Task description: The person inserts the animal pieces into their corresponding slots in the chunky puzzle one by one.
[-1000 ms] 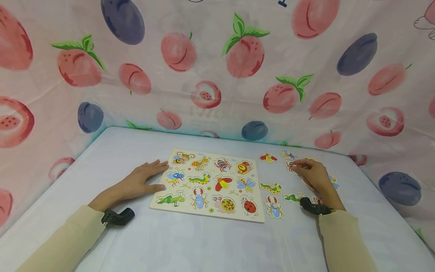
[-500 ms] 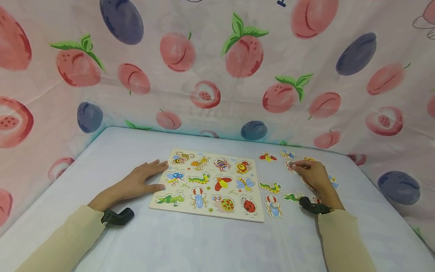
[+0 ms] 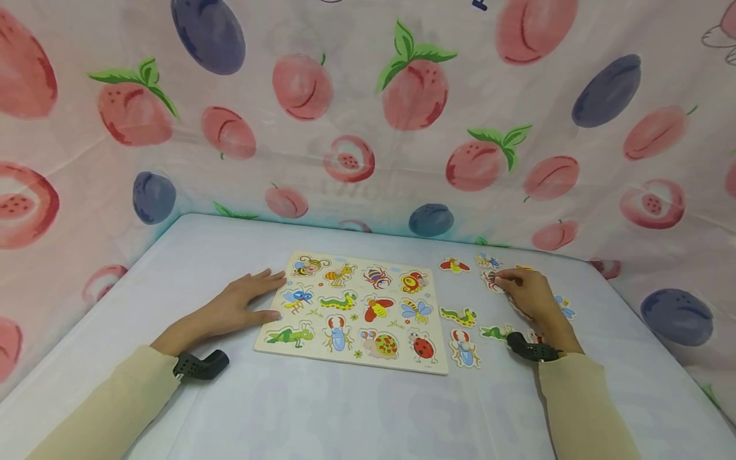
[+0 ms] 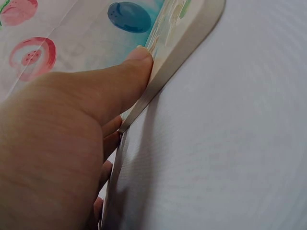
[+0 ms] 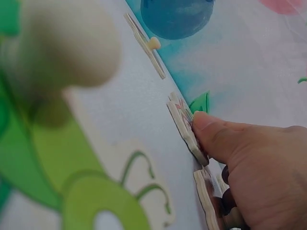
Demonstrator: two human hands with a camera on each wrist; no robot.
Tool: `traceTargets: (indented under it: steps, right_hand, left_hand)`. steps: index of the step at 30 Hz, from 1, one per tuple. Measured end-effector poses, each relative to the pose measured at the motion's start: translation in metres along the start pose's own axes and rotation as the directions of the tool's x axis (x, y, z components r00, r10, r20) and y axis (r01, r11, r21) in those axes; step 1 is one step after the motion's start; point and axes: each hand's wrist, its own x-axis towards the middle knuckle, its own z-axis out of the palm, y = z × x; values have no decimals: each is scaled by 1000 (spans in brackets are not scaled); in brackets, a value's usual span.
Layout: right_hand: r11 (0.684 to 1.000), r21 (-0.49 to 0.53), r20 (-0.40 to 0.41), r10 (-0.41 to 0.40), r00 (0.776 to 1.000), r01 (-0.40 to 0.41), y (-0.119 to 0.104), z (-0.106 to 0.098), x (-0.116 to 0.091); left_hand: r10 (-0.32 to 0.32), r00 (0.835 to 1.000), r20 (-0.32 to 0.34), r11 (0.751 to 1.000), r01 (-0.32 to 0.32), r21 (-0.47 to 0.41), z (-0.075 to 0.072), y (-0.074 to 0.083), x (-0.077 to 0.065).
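A wooden insect puzzle board (image 3: 345, 358) lies flat on the table. My left hand (image 3: 230, 308) rests along its left edge with fingers spread; in the left wrist view the thumb (image 4: 124, 79) lies on the board's rim. Right of the board, my right hand (image 3: 533, 300) is at a small spider puzzle piece (image 3: 490, 281), pinching it between thumb and finger. That spider piece (image 5: 181, 120) looks tilted in the right wrist view, beside the thumb (image 5: 213, 132). The exact fingertip contact is partly hidden.
Around the right hand lie a red-winged bug piece (image 3: 454, 265), a mosquito piece (image 3: 488, 260), a caterpillar piece (image 3: 458, 317), a stag beetle piece (image 3: 464, 349) and a grasshopper piece (image 3: 496, 333). A fruit-print curtain (image 3: 368, 211) stands behind the white table (image 3: 345, 415).
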Motion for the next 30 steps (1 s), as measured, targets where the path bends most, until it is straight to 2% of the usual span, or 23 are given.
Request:
traceTargets:
  steps: [11,17,24,30]
  right_hand:
    - [997,-23,-54,-80,995,79,-5,-5,2]
    - [993,-20,-46,-115,992,114,-18,-11,3]
    - [987,37,-22,-156,988,157,-38,-14,2]
    - [968,158,-17,-195,981,196,-52,-7,5]
  left_hand:
    - [-2,1000,-3,1000,2,5,0,-1,2]
    - [-8,1000,-6,1000,8,3,1,-2,1]
    - [-17,1000,-9,1000,17,0,3,-2,0]
    - [-22,1000,-8,1000,22,-2,5,-4,1]
